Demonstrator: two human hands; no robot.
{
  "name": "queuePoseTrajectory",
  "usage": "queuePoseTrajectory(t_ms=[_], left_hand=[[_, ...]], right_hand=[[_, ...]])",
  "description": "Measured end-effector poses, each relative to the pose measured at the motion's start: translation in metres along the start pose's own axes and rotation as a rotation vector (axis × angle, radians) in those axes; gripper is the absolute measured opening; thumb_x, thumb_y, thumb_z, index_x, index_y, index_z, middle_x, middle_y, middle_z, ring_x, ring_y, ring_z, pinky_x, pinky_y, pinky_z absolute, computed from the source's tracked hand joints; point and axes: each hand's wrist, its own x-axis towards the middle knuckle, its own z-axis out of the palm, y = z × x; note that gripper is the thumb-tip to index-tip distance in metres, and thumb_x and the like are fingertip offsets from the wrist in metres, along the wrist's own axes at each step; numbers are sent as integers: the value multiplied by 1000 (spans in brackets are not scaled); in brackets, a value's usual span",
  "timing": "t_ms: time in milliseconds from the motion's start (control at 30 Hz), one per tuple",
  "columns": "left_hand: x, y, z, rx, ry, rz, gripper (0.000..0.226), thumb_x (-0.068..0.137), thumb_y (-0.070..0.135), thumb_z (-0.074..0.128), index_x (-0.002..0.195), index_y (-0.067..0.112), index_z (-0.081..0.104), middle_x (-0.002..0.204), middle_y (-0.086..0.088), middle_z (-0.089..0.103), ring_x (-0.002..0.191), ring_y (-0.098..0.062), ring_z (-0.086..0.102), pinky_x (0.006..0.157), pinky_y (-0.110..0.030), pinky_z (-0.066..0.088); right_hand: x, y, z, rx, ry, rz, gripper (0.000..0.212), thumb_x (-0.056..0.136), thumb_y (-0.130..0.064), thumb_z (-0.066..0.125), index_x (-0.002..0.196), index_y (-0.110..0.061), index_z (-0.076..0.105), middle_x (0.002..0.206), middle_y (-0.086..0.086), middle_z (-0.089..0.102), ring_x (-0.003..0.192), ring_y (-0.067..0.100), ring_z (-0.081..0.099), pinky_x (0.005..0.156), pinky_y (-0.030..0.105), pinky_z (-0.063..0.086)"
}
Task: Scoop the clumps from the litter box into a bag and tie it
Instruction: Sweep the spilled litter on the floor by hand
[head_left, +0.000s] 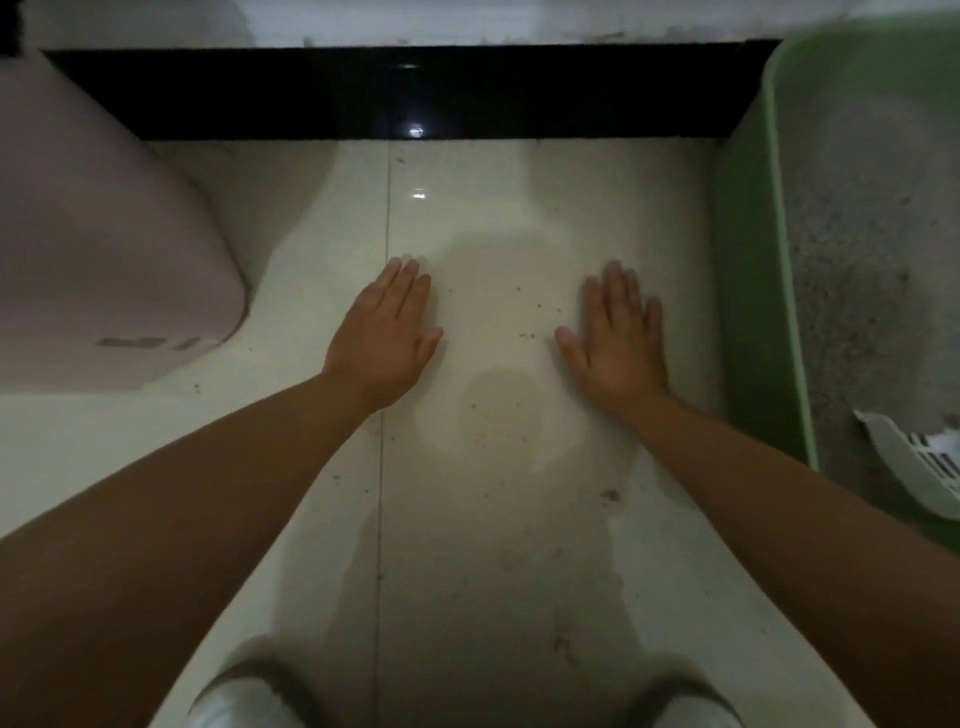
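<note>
Your left hand (382, 332) and right hand (613, 338) are stretched out over the pale tiled floor (493, 467), well apart, palms down, fingers straight and holding nothing. The green litter box (763, 312) stands just to the right of your right hand, filled with grey litter (862, 260); a white slotted scoop (919, 462) lies in its near corner. Loose grains dot the tiles between your hands. A pink bin (104, 234) sits at far left, against the black skirting (363, 93).
</note>
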Motion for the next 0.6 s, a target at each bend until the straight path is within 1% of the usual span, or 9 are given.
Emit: queuePoseTrajectory(t_ms=[67,133,200,300,367,433,500,567,600], left_hand=[[-6,-10,0,-18,-3,-19,84,81,52,5,148,2,11,157,-12,7,146,-23,2,117,-28,2],[-12,-15,1,-65,38,-54,89,79,56,2,147,0,15,156,-15,11,146,-25,6,116,-28,3],[-14,-19,4,-101,64,-71,95,74,56,-2,146,-2,18,155,-18,15,146,-27,9,115,-28,3],[-9,-26,13,-113,88,-33,92,77,53,4,143,-7,24,152,-23,22,144,-32,16,116,-32,9],[-4,-29,18,-114,104,-28,91,78,52,6,143,-8,25,151,-24,23,143,-34,17,116,-35,10],[2,-31,20,-111,104,-54,90,79,54,6,145,-5,21,153,-21,18,144,-32,13,117,-36,8],[6,-31,21,-107,102,-73,88,80,54,7,147,-3,16,155,-18,14,145,-29,8,117,-35,5],[12,-33,23,-105,114,-63,91,78,55,3,147,-2,14,156,-18,12,146,-28,7,117,-34,3],[13,-33,23,-100,114,-52,92,77,55,1,147,-2,13,156,-17,11,146,-27,6,117,-33,1]], right_hand=[[-1,-9,5,-29,-44,-138,91,76,-62,-3,147,-7,7,156,16,-3,145,28,-4,117,38,-5],[-4,-17,11,-94,-56,-349,96,83,-64,-9,141,2,29,150,25,23,140,38,23,116,39,7],[-9,-19,20,-182,-82,-481,86,93,-53,-5,129,6,47,134,26,49,123,40,49,116,34,16],[-21,-11,31,-278,-125,-638,71,95,-48,0,131,1,36,135,22,51,123,36,50,111,29,4],[-26,-1,31,-295,-131,-725,67,96,-48,1,133,0,30,137,22,48,125,36,48,111,28,3],[-23,5,24,-260,-79,-696,68,96,-48,3,133,2,31,135,25,48,123,39,48,112,25,1],[-12,8,10,-170,64,-567,76,95,-51,5,134,8,35,136,30,44,125,43,44,115,21,-3],[4,11,-9,-39,197,-354,81,93,-55,9,140,9,25,148,28,25,138,39,25,115,22,-3],[13,17,-15,2,189,-233,80,89,-54,12,144,5,15,154,22,12,144,33,11,113,23,-4]])
